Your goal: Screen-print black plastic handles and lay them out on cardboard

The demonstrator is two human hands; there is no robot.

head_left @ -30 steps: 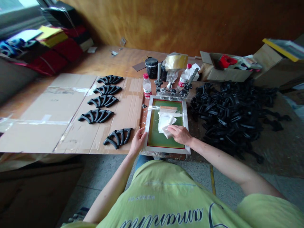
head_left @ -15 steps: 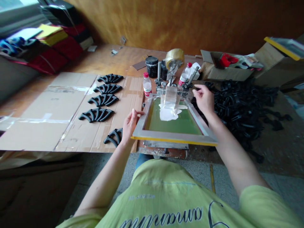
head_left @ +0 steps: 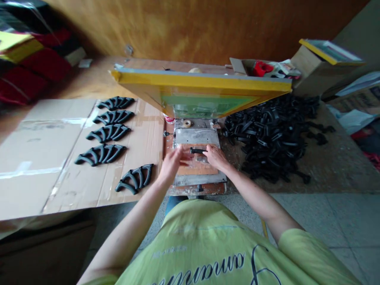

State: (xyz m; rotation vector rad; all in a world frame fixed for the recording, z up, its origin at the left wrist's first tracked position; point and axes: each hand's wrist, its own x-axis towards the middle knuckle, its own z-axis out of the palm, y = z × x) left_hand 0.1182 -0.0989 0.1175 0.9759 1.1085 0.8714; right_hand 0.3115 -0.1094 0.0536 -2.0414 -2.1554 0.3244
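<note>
The yellow-edged screen frame (head_left: 202, 84) stands tilted up, which leaves the grey metal platen (head_left: 196, 136) open to both hands. A slim black plastic bar (head_left: 197, 151) lies across the platen. The right hand (head_left: 216, 156) pinches its end; the left hand (head_left: 173, 160) is blurred, so I cannot tell its grip. Curved ribbed pieces (head_left: 101, 154) lie spaced on taped cardboard (head_left: 44, 158).

The base plate (head_left: 196, 136) is seen as dull, scuffed grey metal; the black part (head_left: 197, 151) on it is taken for matt plastic; the cardboard (head_left: 44, 134) is rough brown, crossed by glossy tape (head_left: 29, 171)
</note>
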